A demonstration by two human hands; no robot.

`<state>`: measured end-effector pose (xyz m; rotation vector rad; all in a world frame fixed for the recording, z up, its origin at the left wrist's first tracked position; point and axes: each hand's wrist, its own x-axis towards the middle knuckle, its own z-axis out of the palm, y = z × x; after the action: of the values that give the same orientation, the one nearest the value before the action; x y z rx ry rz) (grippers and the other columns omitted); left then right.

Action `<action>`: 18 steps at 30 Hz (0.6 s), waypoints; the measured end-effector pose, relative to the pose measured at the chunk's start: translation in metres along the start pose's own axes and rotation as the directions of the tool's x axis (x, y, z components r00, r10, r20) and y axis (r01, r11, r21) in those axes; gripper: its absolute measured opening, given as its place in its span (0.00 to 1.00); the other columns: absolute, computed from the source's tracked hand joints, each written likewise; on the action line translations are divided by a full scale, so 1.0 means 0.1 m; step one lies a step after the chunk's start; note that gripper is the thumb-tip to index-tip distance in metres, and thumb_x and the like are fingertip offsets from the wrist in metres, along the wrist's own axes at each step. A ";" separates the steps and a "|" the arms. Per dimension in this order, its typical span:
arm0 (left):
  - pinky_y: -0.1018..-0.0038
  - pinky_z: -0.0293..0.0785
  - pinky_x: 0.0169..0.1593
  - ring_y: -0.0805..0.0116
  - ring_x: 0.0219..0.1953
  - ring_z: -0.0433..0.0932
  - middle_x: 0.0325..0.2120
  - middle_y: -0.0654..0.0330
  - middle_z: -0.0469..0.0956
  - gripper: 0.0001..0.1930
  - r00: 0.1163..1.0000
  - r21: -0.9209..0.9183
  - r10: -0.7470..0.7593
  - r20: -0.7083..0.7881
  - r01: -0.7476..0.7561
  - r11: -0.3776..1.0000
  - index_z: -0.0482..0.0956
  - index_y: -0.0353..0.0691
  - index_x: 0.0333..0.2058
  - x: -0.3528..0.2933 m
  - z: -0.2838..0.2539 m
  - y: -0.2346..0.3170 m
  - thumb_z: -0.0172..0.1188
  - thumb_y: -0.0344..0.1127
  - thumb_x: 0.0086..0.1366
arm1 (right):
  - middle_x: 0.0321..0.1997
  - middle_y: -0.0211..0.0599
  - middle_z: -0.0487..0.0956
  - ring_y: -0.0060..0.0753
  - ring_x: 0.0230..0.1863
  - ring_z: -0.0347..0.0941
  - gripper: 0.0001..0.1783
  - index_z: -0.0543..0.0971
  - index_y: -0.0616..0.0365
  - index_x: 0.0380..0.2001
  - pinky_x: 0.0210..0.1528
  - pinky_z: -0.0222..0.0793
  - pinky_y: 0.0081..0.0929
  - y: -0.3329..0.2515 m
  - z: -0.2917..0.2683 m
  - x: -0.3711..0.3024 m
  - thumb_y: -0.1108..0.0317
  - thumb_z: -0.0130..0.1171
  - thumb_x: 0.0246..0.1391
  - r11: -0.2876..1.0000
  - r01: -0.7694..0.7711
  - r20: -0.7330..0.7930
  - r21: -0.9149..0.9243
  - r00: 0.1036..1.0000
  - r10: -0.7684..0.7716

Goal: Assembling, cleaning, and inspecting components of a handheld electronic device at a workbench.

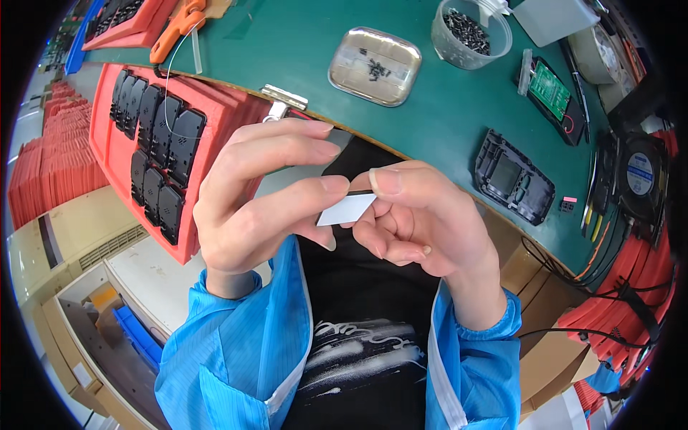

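Held in front of the chest, off the near edge of the green bench [444,122] and over nothing but lap and floor: one small white rectangular piece [346,209], pinched from both ends. Left hand [254,197] closed on its left end between thumb and forefinger, remaining fingers arched above; right hand [408,215] closed on its right end under the thumb, other fingers curled in below. Both hands close together, joined only through the piece. Likely trouble from here: a slip of so thin a part out of bare fingertips, with a drop below the bench edge and out of easy reach; a bend or crease from squeezing the two ends toward each other; smudging of the white face by bare skin. Also possible: a knock of an elbow against the red foam tray [107,147] overhanging the near-left edge, tipping its load. Counted on that tray: about nine black housings [163,154] in two rows, exact number hard to tell where overlapped. Toward the far edge: one shallow metal dish [374,66] with a few small dark parts, one clear cup [471,32] of many dark screws, too small to count. Toward the right edge: one open black shell [513,177], one green circuit board [550,89], one small fan [639,175]. At the far-left corner: one orange-handled tool [175,29].
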<state>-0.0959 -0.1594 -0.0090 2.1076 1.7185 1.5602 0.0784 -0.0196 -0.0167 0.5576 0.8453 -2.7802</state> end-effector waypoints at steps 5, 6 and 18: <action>0.59 0.84 0.48 0.44 0.49 0.84 0.45 0.46 0.82 0.24 0.998 -0.021 0.037 0.042 -0.036 0.999 0.85 0.35 0.46 0.02 0.03 0.01 0.76 0.37 0.49 | 0.23 0.44 0.78 0.15 0.13 0.59 0.26 0.80 0.75 0.45 0.13 0.48 0.16 -0.02 -0.01 -0.09 0.54 0.53 0.69 0.999 0.021 0.001 -0.025 1.000 -0.021; 0.59 0.84 0.48 0.43 0.49 0.84 0.45 0.45 0.82 0.25 0.997 -0.016 0.054 0.050 -0.053 0.998 0.85 0.35 0.46 0.03 0.02 0.02 0.76 0.38 0.48 | 0.23 0.43 0.78 0.15 0.13 0.59 0.25 0.80 0.75 0.45 0.14 0.48 0.16 -0.02 0.01 -0.11 0.56 0.55 0.68 1.000 0.001 -0.020 -0.004 1.000 -0.002; 0.54 0.74 0.62 0.40 0.58 0.79 0.54 0.37 0.80 0.46 0.944 -0.032 -0.242 0.224 0.255 0.966 0.76 0.26 0.60 0.21 0.44 0.12 0.80 0.47 0.45 | 0.26 0.27 0.80 0.10 0.22 0.68 0.23 0.81 0.69 0.48 0.24 0.60 0.12 0.25 -0.04 -1.05 0.70 0.73 0.50 0.793 0.304 -0.385 -0.527 0.747 -0.542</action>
<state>-0.0593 -0.1246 -0.0103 1.8651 1.7546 1.2462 0.1828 -0.0313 0.0097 1.1863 1.8867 -2.6770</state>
